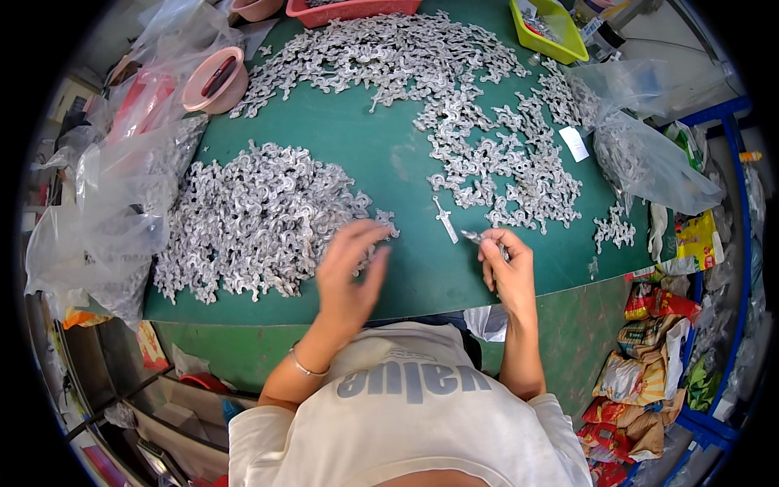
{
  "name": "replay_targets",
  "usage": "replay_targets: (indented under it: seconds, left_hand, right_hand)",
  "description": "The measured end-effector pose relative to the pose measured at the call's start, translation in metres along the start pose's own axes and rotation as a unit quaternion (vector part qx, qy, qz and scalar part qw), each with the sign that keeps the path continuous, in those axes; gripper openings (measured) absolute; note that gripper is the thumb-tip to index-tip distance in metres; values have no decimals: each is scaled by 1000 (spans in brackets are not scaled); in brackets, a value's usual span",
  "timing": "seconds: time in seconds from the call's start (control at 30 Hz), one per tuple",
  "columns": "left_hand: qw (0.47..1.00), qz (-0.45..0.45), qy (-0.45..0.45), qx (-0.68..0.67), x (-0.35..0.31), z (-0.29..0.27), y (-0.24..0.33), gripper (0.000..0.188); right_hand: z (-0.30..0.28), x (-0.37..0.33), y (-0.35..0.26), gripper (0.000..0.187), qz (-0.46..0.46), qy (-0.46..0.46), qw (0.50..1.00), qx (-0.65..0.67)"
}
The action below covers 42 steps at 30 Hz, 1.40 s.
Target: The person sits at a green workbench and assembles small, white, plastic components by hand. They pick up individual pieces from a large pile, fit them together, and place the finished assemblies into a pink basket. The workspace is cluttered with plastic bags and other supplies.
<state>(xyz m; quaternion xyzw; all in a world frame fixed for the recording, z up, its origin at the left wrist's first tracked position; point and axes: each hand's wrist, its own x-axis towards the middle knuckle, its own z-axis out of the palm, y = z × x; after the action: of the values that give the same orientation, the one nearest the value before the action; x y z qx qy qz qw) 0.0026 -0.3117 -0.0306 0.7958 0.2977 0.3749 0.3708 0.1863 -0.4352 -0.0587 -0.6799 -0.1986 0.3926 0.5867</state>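
Note:
My right hand (507,268) is closed near the table's front edge, pinching a small silver metal piece (471,235); more metal shows inside its curled fingers. My left hand (349,268), a little blurred, is at the right edge of a heap of small silver metal pieces (260,219). Its thumb stands apart from the fingers, and I see nothing held. Between the hands and slightly farther off, a single long, cross-shaped silver piece (445,219) lies on the green table (381,154). Another spread of similar pieces (503,154) lies beyond my right hand.
More metal pieces (381,53) cover the far side. Pink bowl (217,81), red tray (349,11) and yellow basket (552,32) stand along the edges. Plastic bags (97,219) crowd the left; another filled bag (641,154) lies right, near a white slip (574,144). A blue rack (734,243) stands right.

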Motion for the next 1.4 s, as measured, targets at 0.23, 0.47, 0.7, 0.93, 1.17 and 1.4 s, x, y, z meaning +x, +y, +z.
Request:
replay_targets:
  seconds: [0.23,0.47,0.7,0.93,1.17,1.4]
  left_hand:
    - [964,-38,-136,-225,11,30,35,32]
    - [889,-187,-129,-398,7,29,33,23]
    - [887,-188,-135,-399,4,23,42,21]
    - [893,-146,-130,-406,1,22,44,19]
    - [883,-126,-147,-428,1,19,48,22]
    - [887,-106,-133,-430,2,19,53,23]
  right_hand:
    - [12,-26,-21,22,-21,-92,987,129]
    - [13,-38,-36,22,-61,-80,979,179]
    - [15,-41,-39,26,-109,-59,979,161]
    - [18,-41,-42,29,-129,-61,975,172]
    - [22,-43,-48,34,-119,-71,974,182]
    - [23,-44,-50,36,-103,-79,974,188]
